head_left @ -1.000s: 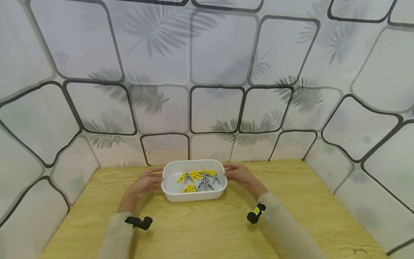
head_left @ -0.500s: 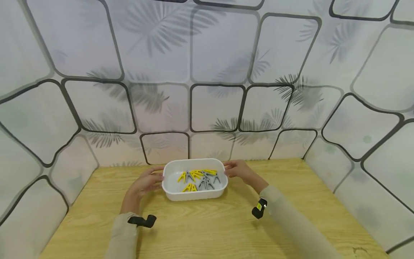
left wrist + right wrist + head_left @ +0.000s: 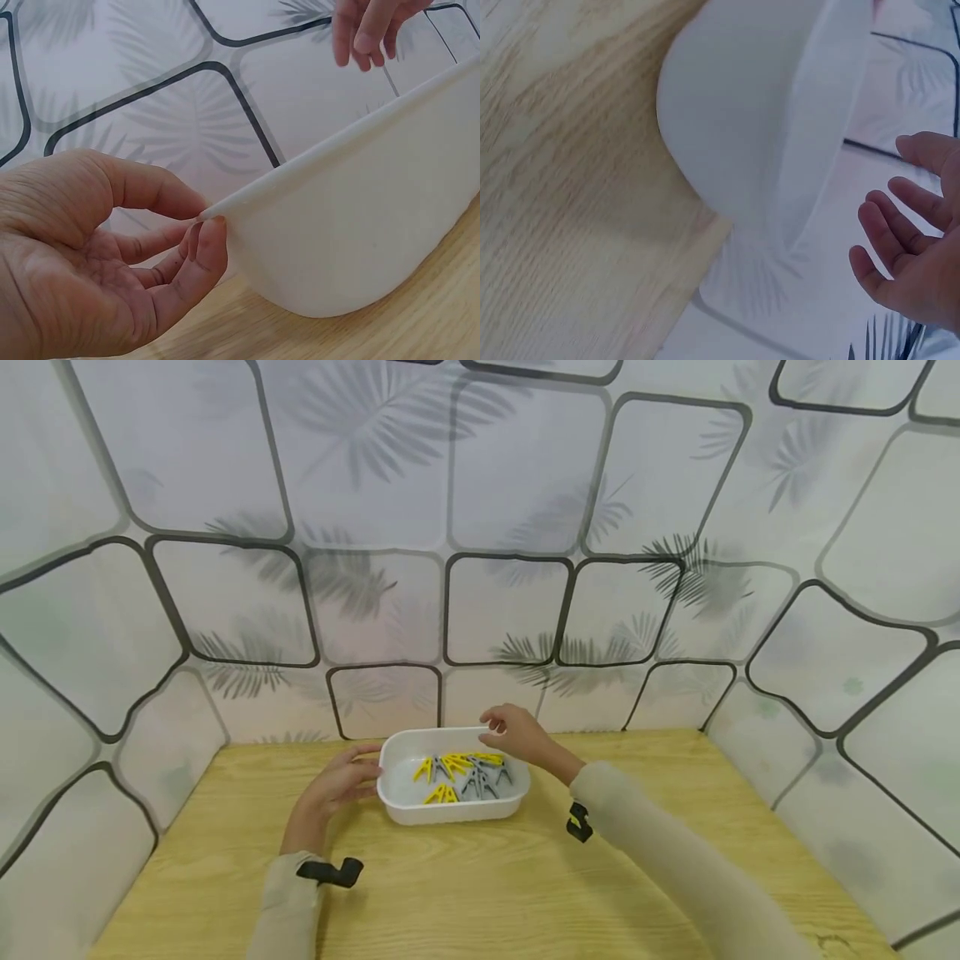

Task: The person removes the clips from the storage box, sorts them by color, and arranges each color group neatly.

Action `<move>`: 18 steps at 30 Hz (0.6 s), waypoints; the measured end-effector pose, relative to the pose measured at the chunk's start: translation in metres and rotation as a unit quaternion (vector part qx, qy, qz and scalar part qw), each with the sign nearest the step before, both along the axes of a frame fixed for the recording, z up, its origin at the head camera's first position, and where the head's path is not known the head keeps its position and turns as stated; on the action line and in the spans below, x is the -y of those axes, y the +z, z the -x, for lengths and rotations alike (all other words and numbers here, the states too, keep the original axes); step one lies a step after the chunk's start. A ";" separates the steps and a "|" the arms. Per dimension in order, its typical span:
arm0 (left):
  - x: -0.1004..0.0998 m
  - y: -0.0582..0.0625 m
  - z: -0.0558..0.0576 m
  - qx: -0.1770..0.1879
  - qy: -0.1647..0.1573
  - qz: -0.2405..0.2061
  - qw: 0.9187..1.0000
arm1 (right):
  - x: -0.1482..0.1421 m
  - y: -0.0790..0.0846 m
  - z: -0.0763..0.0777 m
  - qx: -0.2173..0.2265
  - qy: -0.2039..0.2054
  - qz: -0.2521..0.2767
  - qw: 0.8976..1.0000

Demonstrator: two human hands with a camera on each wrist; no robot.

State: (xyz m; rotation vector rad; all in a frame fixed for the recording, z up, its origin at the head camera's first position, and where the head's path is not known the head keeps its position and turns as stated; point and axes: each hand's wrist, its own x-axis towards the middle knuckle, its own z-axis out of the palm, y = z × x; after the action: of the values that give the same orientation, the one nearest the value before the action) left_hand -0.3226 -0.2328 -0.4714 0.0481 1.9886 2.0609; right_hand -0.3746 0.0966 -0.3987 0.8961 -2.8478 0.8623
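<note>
A white plastic tub stands on the wooden table with several yellow and grey clothes pegs lying in it. One yellow peg is near its front wall, a grey peg right of the middle. My left hand is at the tub's left end; in the left wrist view its fingertips pinch the rim. My right hand hovers over the tub's back right corner, holding nothing. The right wrist view shows its fingers loosely bent and apart from the rim.
The wooden table runs forward to a patterned wall covering close behind the tub. Similar covering rises at the left and right sides. Black cameras sit on both wrists, the left camera low over the table.
My right hand has let go of the tub's right end and moved up and left over its back right corner. My left hand stays at the left end. The tub stands in place.
</note>
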 end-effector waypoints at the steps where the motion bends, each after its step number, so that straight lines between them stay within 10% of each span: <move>1: 0.000 0.000 -0.001 0.000 0.002 -0.002 1.000 | 0.006 -0.003 -0.001 -0.014 0.007 -0.016 1.000; 11: -0.004 0.004 -0.003 -0.007 0.001 -0.012 1.000 | 0.037 -0.028 -0.007 -0.092 0.012 -0.180 0.979; 18: -0.002 0.001 -0.005 -0.012 0.002 -0.012 1.000 | 0.043 -0.040 -0.008 -0.130 0.016 -0.204 0.970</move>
State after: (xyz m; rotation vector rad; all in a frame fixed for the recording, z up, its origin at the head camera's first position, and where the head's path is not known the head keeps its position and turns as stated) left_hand -0.3173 -0.2310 -0.4704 0.0735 1.9803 2.0956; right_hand -0.3669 0.0540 -0.4385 1.0029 -2.8198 0.1355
